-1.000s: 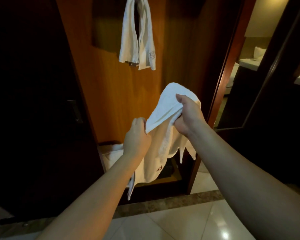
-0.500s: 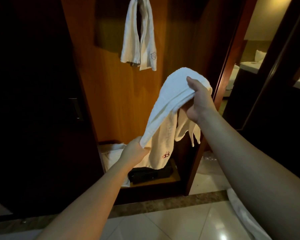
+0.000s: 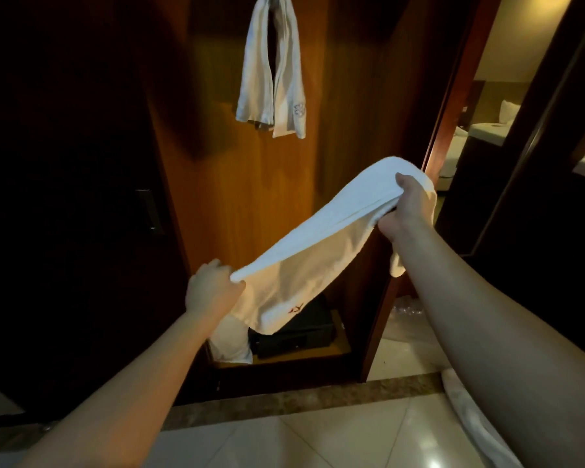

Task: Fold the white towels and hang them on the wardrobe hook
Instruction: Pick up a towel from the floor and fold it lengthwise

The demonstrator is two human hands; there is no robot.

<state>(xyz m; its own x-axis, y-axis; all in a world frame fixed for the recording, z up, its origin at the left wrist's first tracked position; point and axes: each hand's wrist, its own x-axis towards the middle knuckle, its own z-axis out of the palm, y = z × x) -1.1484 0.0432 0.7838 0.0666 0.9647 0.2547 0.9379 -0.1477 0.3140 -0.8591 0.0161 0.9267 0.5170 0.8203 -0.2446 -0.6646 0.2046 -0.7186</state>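
A white towel (image 3: 321,238) with a small red mark is stretched in the air in front of the open wooden wardrobe (image 3: 250,204). My left hand (image 3: 211,290) grips its lower left end. My right hand (image 3: 407,206) grips its upper right end, and the cloth hangs folded along the line between them. Another white towel (image 3: 272,72) hangs folded at the top of the wardrobe's back panel; the hook itself is hidden. More white cloth (image 3: 232,344) lies on the wardrobe floor.
A black case (image 3: 294,334) sits on the wardrobe floor. A dark door (image 3: 68,197) stands at the left. At the right an open doorway shows a bed (image 3: 487,130). White cloth (image 3: 470,403) lies on the glossy tile floor under my right arm.
My hands have drawn apart: the right one moved right and the left one sank and moved left, pulling the towel out long and taut.
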